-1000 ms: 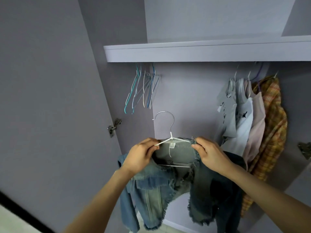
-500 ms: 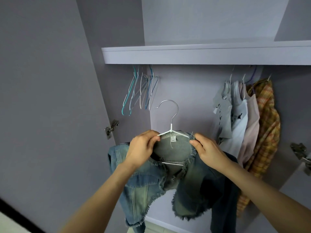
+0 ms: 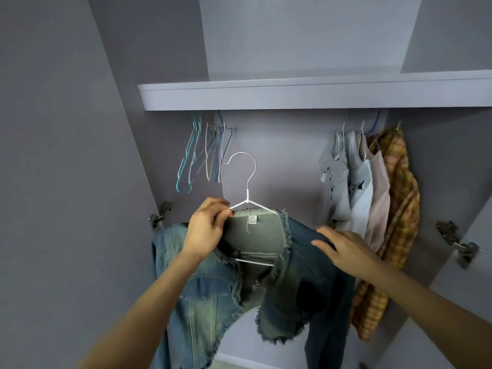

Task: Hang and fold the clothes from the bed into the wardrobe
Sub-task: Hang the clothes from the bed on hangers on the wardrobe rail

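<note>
A frayed blue denim jacket (image 3: 202, 294) hangs on a white wire hanger (image 3: 247, 182) in front of the open wardrobe. My left hand (image 3: 206, 227) pinches the hanger's left arm together with the jacket's collar. My right hand (image 3: 343, 249) lies flat on the jacket's right shoulder, fingers straight. The hanger's hook points up and left, below the level of the rail, which the shelf hides.
A grey shelf (image 3: 306, 95) crosses the wardrobe above. Several empty wire hangers (image 3: 205, 155) hang at the left. At the right hang a grey shirt, a white shirt (image 3: 362, 193), a pink top and a plaid shirt (image 3: 399, 209). Door hinges (image 3: 159, 217) sit on both sides.
My right hand has let go of the collar and slid right onto the jacket's shoulder. The hanger and jacket have stayed in front of me while the view tilted up.
</note>
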Action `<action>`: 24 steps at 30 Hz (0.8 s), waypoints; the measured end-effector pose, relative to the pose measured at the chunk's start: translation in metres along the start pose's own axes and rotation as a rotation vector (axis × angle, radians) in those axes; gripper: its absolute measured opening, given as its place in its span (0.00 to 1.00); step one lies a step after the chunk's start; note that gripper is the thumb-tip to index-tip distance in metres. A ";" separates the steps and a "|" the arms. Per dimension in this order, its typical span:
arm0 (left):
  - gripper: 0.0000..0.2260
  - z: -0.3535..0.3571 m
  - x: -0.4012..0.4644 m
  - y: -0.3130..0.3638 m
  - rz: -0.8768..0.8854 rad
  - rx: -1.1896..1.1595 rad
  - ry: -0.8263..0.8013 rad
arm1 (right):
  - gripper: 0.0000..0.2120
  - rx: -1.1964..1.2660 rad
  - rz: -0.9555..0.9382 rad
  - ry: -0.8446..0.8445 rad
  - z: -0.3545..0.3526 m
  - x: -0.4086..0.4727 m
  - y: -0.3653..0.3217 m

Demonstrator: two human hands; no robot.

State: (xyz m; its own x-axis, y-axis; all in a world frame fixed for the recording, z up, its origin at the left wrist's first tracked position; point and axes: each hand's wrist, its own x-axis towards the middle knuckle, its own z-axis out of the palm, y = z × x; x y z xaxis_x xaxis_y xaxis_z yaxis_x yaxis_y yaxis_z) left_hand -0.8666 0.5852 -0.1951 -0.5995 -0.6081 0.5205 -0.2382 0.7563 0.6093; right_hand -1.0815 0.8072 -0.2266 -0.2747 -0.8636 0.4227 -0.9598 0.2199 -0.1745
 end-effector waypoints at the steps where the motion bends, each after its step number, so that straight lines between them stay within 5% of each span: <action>1: 0.07 0.004 0.004 -0.001 -0.016 -0.008 -0.014 | 0.10 -0.020 -0.032 0.022 -0.003 -0.001 -0.002; 4: 0.06 0.022 0.012 0.000 -0.084 0.006 0.013 | 0.07 -0.035 -0.012 0.110 -0.008 -0.001 -0.004; 7: 0.15 0.041 0.009 0.008 -0.105 0.027 0.103 | 0.11 -0.064 0.077 0.154 -0.011 -0.010 -0.001; 13: 0.23 0.053 0.025 0.026 -0.029 0.112 0.053 | 0.10 0.063 0.418 0.162 -0.003 -0.020 0.005; 24: 0.34 0.035 0.126 0.089 0.418 0.503 0.197 | 0.14 0.073 0.792 0.347 -0.012 0.083 0.006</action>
State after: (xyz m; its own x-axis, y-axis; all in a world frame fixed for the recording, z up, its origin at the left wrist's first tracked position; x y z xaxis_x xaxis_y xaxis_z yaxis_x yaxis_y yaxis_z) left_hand -0.9899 0.5844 -0.0956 -0.5792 -0.2367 0.7801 -0.3713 0.9285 0.0060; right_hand -1.1109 0.7417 -0.1822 -0.8742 -0.2783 0.3980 -0.4754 0.6579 -0.5841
